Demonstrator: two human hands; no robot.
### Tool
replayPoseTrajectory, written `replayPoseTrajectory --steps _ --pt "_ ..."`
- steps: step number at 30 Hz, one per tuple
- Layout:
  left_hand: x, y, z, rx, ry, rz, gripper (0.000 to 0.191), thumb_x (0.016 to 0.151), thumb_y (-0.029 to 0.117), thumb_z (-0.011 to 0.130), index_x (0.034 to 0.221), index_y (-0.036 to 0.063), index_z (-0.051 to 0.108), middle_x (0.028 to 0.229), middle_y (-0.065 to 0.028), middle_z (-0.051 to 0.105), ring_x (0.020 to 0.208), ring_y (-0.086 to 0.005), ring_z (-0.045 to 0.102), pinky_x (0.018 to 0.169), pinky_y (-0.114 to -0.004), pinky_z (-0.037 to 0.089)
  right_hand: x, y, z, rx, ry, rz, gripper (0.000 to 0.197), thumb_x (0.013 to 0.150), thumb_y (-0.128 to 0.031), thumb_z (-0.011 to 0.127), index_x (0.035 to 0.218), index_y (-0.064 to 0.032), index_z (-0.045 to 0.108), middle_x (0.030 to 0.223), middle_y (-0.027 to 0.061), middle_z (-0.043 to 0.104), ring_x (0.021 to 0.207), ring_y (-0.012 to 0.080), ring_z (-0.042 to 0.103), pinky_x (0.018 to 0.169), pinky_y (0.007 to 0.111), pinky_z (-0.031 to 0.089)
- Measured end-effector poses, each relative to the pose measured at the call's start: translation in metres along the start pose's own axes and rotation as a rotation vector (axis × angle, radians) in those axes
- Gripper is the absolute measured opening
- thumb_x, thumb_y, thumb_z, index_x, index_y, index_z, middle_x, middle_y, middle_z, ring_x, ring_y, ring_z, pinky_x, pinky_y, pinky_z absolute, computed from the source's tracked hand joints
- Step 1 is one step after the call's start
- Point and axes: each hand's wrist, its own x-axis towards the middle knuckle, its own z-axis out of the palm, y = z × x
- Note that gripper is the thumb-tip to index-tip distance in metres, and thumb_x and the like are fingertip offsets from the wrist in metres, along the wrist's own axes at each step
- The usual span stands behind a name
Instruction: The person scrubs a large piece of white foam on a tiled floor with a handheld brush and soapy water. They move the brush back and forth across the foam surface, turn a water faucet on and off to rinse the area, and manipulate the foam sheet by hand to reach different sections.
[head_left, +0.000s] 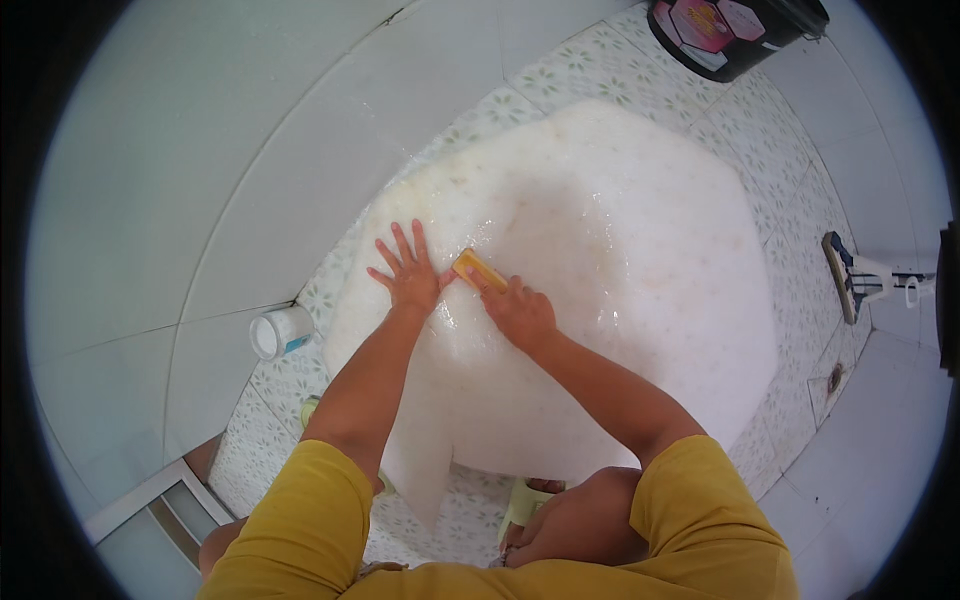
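Note:
A large white, wet mat or rug (697, 285) lies spread over the tiled floor, with a greyish patch near its middle. My right hand (520, 306) grips an orange-yellow block (480, 270), a brush or a bar of soap; its underside is hidden. The block rests on the wet surface, its far end beside my left thumb. My left hand (412, 281) presses flat on the mat with fingers spread, holding nothing. Water glints around both hands.
To the left stands a white plastic tub (281, 331). A black bucket (731, 34) is at the upper right, and a sponge mop (855, 277) leans at the right wall. A drain (835, 377) sits in the floor. Pale green slippers (517, 510) are at the mat's near edge.

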Motion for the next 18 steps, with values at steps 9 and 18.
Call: replayPoseTrajectory --steps 9,18 --pt "-0.077 -0.02 0.022 -0.038 -0.057 0.315 0.118 0.061 0.065 0.066 0.146 0.0184 -0.001 0.151 -0.0159 -0.006 0.136 -0.0433 -0.01 0.101 -0.068 0.001 0.05 0.067 -0.013 0.06 -0.234 0.485 0.055 0.088 -0.039 0.05 0.139 -0.039 0.028 0.079 0.0144 0.06 0.05 0.0245 0.059 0.043 0.036 0.049" --pt "-0.016 -0.055 -0.001 -0.051 0.158 0.129 0.118 0.058 0.067 0.068 0.146 0.018 0.008 0.149 -0.0191 0.01 0.138 -0.0358 0.007 0.107 -0.055 0.009 0.11 0.103 -0.033 0.192 -0.41 0.524 0.053 0.092 -0.038 0.043 0.141 -0.038 0.022 0.076 0.0134 0.055 0.062 0.0298 0.061 0.055 0.044 0.049"
